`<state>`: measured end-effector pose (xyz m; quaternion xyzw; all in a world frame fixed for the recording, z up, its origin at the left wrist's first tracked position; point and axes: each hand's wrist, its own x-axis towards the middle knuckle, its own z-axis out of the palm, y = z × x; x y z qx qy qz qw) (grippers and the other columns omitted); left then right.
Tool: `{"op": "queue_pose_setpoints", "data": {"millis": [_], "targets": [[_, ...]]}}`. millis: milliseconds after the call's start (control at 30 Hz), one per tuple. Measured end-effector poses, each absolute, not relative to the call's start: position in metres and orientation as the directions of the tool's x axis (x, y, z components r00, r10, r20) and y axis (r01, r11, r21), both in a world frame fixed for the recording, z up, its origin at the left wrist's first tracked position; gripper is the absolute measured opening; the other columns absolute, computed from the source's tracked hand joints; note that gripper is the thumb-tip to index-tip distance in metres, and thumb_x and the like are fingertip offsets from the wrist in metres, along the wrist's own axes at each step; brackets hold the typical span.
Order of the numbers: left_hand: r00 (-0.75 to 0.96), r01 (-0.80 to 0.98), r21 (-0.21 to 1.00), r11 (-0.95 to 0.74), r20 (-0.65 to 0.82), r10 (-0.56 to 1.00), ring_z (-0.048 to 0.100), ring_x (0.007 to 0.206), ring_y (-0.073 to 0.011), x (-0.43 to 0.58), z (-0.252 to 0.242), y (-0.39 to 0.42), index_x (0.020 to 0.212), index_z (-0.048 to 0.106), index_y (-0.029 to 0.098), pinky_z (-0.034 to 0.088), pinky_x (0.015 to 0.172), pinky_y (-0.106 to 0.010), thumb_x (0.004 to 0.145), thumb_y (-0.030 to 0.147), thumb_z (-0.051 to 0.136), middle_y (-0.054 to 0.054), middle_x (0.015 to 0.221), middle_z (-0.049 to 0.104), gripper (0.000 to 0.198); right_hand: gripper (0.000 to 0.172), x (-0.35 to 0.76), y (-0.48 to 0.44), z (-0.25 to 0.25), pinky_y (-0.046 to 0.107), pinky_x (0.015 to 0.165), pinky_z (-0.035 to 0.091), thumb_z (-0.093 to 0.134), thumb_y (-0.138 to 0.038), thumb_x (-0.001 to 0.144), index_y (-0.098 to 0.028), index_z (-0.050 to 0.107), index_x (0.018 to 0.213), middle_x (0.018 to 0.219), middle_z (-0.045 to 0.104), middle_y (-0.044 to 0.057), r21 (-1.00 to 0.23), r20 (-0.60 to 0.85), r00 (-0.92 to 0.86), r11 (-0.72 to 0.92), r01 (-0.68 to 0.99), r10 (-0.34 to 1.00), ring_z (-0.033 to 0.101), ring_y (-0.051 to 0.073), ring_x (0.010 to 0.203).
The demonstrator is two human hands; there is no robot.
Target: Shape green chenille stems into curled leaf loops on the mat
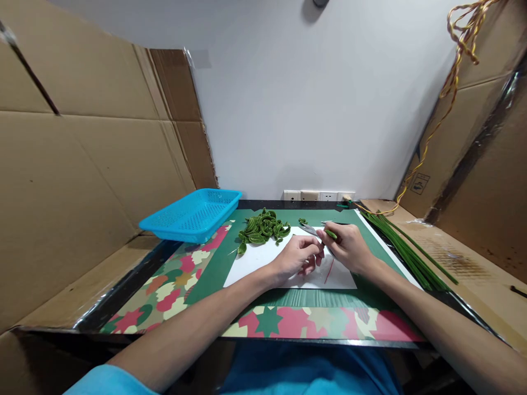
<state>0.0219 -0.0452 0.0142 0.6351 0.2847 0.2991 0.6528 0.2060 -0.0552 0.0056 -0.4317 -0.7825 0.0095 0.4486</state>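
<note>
My right hand (348, 245) is closed around a pair of scissors with green handles (331, 234); their metal blades (309, 229) point left, over the white sheet (255, 269). Close beside it, my left hand (300, 255) has its fingers curled and pinched near the scissors; what they hold is too small to make out. A heap of curled green fuzzy pieces (265, 226) lies at the sheet's back left. One small green piece (303, 221) sits behind the blades. Below my right hand a thin red line (329, 271) shows on the sheet.
A blue perforated basket (191, 216) stands at the back left. Long green stems (405, 249) lie along the right side. Cardboard walls flank the table, with sockets (309, 196) at the back wall. A twisted yellow wire (428, 140) hangs at the right.
</note>
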Motion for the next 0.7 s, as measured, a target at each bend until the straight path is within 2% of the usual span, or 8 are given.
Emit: {"op": "queue_pose_setpoints", "data": {"millis": [167, 267, 333, 433, 600, 700], "targets": [[0.636, -0.010, 0.989, -0.150, 0.122, 0.762, 0.043, 0.044, -0.0058, 0.020, 0.016, -0.044, 0.076, 0.057, 0.016, 0.029, 0.040, -0.021, 0.089, 0.053, 0.062, 0.001, 0.068, 0.055, 0.040, 0.052, 0.202, -0.054, 0.009, 0.026, 0.054, 0.031, 0.046, -0.052, 0.103, -0.020, 0.049, 0.063, 0.057, 0.055, -0.001, -0.616, 0.579, -0.274, 0.633, 0.469, 0.768, 0.043, 0.012, 0.053], [0.556, 0.064, 0.946, -0.319, 0.232, 0.798, 0.044, 0.048, -0.0071, 0.019, 0.017, -0.045, 0.082, 0.059, 0.017, 0.033, 0.045, -0.022, 0.092, 0.056, 0.059, 0.000, 0.076, 0.058, 0.040, 0.055, 0.201, -0.052, 0.009, 0.026, 0.052, 0.030, 0.050, -0.057, 0.100, -0.019, 0.050, 0.061, 0.055, 0.050, -0.002, -0.690, 0.551, -0.246, 0.600, 0.404, 0.798, 0.040, 0.012, 0.053], [0.521, 0.163, 0.852, -0.497, 0.354, 0.777, 0.049, 0.057, -0.0098, 0.017, 0.018, -0.046, 0.088, 0.062, 0.018, 0.039, 0.054, -0.024, 0.096, 0.050, 0.055, -0.002, 0.083, 0.062, 0.034, 0.056, 0.200, -0.050, 0.006, 0.026, 0.048, 0.027, 0.056, -0.062, 0.096, -0.020, 0.048, 0.060, 0.052, 0.042, -0.004, -0.755, 0.511, -0.219, 0.556, 0.348, 0.831, 0.035, 0.011, 0.050], [0.523, 0.344, 0.628, -0.698, 0.489, 0.698, 0.055, 0.072, -0.0151, 0.013, 0.018, -0.047, 0.092, 0.064, 0.019, 0.041, 0.068, -0.026, 0.100, 0.038, 0.050, -0.003, 0.086, 0.064, 0.025, 0.056, 0.197, -0.049, 0.003, 0.025, 0.044, 0.024, 0.060, -0.064, 0.092, -0.020, 0.044, 0.060, 0.049, 0.038, -0.005, -0.863, 0.422, -0.208, 0.461, 0.206, 0.883, 0.033, 0.009, 0.046], [0.583, 0.491, 0.357, -0.794, 0.542, 0.605, 0.057, 0.077, -0.0187, 0.008, 0.016, -0.043, 0.098, 0.064, 0.021, 0.038, 0.067, -0.028, 0.104, 0.032, 0.042, -0.007, 0.094, 0.064, 0.025, 0.058, 0.190, -0.047, -0.001, 0.023, 0.037, 0.020, 0.067, -0.064, 0.087, -0.021, 0.041, 0.057, 0.044, 0.036, -0.006, -0.958, 0.286, -0.226, 0.285, -0.038, 0.931, 0.029, 0.007, 0.039], [0.605, 0.498, 0.318, -0.807, 0.540, 0.586, 0.056, 0.076, -0.0187, 0.007, 0.017, -0.042, 0.098, 0.065, 0.021, 0.036, 0.064, -0.028, 0.104, 0.033, 0.042, -0.008, 0.096, 0.063, 0.027, 0.057, 0.189, -0.048, -0.002, 0.021, 0.035, 0.021, 0.069, -0.062, 0.086, -0.020, 0.044, 0.057, 0.042, 0.037, -0.007, -0.971, 0.223, -0.237, 0.193, -0.143, 0.946, 0.027, 0.005, 0.036]]}}
